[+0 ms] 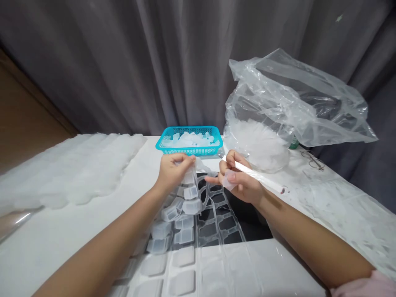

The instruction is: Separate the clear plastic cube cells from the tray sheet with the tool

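Sheeting of translucent, whitish, soft-looking material [182, 258], moulded into rows of squarish cells, runs from the near edge of our view up to our left hand [175, 171]. That hand is closed, thumb pressed against the curled forefinger, and has hold of the far end of the sheeting, lifted so that its upper cells tilt and bunch together. Our right hand [243, 179] is half curled: it pinches a small translucent white scrap [229, 180] by the thumb, a long, slim white stick [260, 177] lies across it between the fingers, and one finger points left, near the sheeting.

Between our hands and nearer to us, we see a clear webbing of open squarish outlines [218, 225] joined to the sheeting's right side, partly above a flat black panel [253, 222] on the glossy white table [83, 231].

Beyond our hands, at the far middle, stands a rectangular turquoise plastic basket with latticed walls [167, 150], holding loose whitish pieces [192, 139]. To its right we have a large, crinkled clear plastic bag [297, 99] with a white heap [256, 142] inside; to the far left lies a broad, rippled whitish stack [77, 165]. Grey draped curtain [185, 62] hangs behind.
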Tool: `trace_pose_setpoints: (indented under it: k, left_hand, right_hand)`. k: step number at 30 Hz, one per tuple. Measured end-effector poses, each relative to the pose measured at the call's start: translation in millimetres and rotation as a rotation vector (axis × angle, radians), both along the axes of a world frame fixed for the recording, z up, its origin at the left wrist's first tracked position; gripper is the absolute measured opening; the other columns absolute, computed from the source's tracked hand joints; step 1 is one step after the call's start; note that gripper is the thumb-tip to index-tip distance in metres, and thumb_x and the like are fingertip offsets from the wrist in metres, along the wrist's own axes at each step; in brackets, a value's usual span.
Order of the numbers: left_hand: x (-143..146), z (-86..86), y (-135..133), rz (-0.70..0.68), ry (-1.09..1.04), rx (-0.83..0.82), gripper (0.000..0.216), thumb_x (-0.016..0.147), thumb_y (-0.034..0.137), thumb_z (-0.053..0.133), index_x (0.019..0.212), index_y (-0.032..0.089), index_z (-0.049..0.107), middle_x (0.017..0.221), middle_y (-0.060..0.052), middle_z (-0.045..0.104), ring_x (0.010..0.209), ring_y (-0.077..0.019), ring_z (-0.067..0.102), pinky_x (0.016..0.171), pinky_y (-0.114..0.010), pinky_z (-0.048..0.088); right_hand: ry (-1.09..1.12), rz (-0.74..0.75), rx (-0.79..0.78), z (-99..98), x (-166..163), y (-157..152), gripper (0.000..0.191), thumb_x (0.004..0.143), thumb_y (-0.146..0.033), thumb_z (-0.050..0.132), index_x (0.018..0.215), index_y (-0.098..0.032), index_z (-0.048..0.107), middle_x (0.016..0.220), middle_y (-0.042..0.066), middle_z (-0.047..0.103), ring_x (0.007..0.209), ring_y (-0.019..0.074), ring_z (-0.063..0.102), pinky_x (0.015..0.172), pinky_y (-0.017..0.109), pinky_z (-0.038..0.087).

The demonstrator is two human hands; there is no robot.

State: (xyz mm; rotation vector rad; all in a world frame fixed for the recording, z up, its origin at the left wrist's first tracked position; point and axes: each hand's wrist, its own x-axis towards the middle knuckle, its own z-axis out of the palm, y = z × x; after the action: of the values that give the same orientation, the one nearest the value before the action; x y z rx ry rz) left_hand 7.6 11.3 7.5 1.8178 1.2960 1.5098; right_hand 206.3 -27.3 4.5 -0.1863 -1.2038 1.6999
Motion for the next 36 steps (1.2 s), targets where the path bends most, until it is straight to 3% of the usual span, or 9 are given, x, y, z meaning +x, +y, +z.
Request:
trace_pose_setpoints:
  k: [4,19,28,36]
  left_hand:
    - [5.9,-2.1,-7.4,-0.099,0.139,0.013,0.036,0.074,0.032,0.060,0.044,0.016,0.051,0.048,0.001,0.052,0.048,-0.0091,0.044,0.051,-0.023,0.038]
    - [10.3,-5.9,-10.5,-0.149,0.298,0.006,0.036,0.078,0.038,0.059,0.050,0.015,0.059,0.049,0.000,0.057,0.048,-0.0091,0.047,0.050,-0.021,0.038]
    - [8.0,-12.2,-6.3,-0.149,0.383,-0.069,0.038,0.079,0.046,0.057,0.058,0.015,0.065,0.056,-0.001,0.063,0.054,-0.0113,0.053,0.052,-0.021,0.040]
    - [9.4,-14.3,-6.3,-0.149,0.431,-0.083,0.040,0.079,0.047,0.055,0.060,0.014,0.065,0.057,-0.002,0.064,0.054,-0.0125,0.055,0.053,-0.023,0.040]
  right_hand:
    - [0.053,0.057,0.035,10.7,-2.2,-11.0,0.042,0.068,-0.022,0.069,0.077,-0.020,0.028,0.066,-0.009,0.040,0.055,0.0028,0.044,0.088,0.041,0.052]
    - [0.004,-0.027,0.200,15.6,-0.6,-18.6,0.042,0.072,-0.026,0.069,0.079,-0.021,0.028,0.072,-0.006,0.041,0.060,0.0053,0.048,0.086,0.045,0.054]
    - [-0.076,-0.112,0.204,9.3,-1.7,-13.6,0.042,0.072,-0.026,0.072,0.079,-0.021,0.030,0.073,-0.005,0.047,0.061,0.0056,0.049,0.074,0.034,0.058]
    - [-0.066,-0.095,0.190,12.2,-1.3,-17.4,0.041,0.072,-0.023,0.073,0.078,-0.020,0.032,0.072,-0.005,0.047,0.060,0.0045,0.047,0.067,0.029,0.058]
